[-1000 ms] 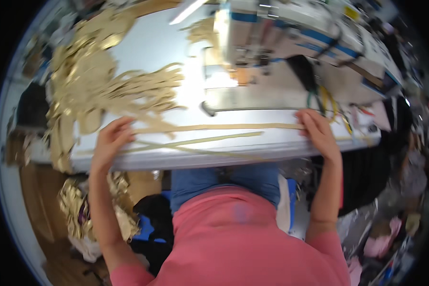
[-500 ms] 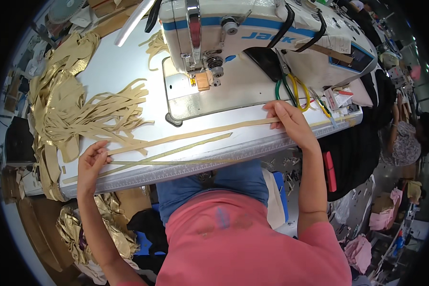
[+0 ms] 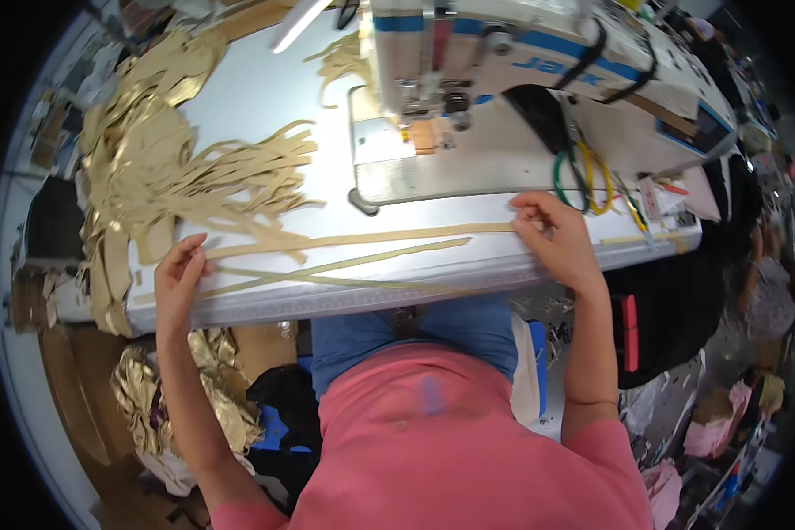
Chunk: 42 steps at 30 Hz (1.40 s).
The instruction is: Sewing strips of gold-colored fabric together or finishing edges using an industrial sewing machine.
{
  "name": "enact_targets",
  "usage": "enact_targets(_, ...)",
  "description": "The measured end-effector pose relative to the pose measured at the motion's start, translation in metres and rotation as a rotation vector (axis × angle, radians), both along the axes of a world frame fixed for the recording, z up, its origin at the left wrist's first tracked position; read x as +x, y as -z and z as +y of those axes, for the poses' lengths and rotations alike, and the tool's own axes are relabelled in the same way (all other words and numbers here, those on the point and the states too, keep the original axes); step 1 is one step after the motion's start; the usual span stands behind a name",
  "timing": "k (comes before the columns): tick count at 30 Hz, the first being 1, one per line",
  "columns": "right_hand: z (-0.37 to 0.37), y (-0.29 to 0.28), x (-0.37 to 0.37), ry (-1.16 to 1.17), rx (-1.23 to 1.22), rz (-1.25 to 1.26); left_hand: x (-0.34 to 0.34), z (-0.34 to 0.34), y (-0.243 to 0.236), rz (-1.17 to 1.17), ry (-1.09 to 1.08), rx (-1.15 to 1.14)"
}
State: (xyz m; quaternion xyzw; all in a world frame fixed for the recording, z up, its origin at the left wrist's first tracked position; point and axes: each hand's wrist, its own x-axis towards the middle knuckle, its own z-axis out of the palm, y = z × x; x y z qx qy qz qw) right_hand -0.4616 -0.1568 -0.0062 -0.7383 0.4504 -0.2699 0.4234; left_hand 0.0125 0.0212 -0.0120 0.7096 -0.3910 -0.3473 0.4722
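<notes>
Head view: two bare hands over a white counter (image 3: pixel 265 79), spread wide, a narrow tan strip (image 3: pixel 362 238) running nearly straight between them along the near side. Left hand (image 3: pixel 178 274): grip clamped on the strip's left end, thumb and fingers together. Right hand (image 3: pixel 556 237): thumb tip on the right end, index finger raised a little apart; cannot tell whether this grip is clamped.

Just nearer the body, two thinner strips (image 3: pixel 371 260) cross at a shallow angle, lying flat. Beyond the left hand, a fanned bundle of tan strips (image 3: pixel 247 172), beside heaped gold fabric (image 3: pixel 146 141) at the counter's left.

Writing: blue letters on the pale arm of the sewing machine (image 3: pixel 468 53), blurred, above a blue band. Dark panel (image 3: pixel 693 131) at the machine's right end; nothing on it legible. Measuring scale (image 3: pixel 397 300) along the counter's front edge, graduations too faint to read. Small white-and-red packet (image 3: pixel 662 196) right of the scissors (image 3: pixel 596 181), print too small to make out. Scissor handles yellow and green, near the right hand. Bluish patch (image 3: pixel 431 396) on the pink shirt (image 3: pixel 468 450); cannot tell whether it is lettering.
</notes>
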Motion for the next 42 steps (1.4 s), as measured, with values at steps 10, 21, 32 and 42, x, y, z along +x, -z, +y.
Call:
enact_targets(10,0.014,-0.004,0.035,-0.055,-0.01,0.027,0.014,0.04,-0.006,-0.016,-0.09,-0.054)
enact_targets(21,0.02,0.003,0.092,-0.122,-0.205,0.067,0.048,0.055,0.011,-0.243,-0.255,-0.044)
enact_targets(32,0.023,0.013,0.089,-0.114,-0.167,0.112,0.057,0.058,0.01,-0.343,-0.185,-0.081)
enact_targets(42,0.035,0.005,0.125,-0.137,-0.114,0.062,0.082,0.085,0.006,-0.346,-0.228,-0.057)
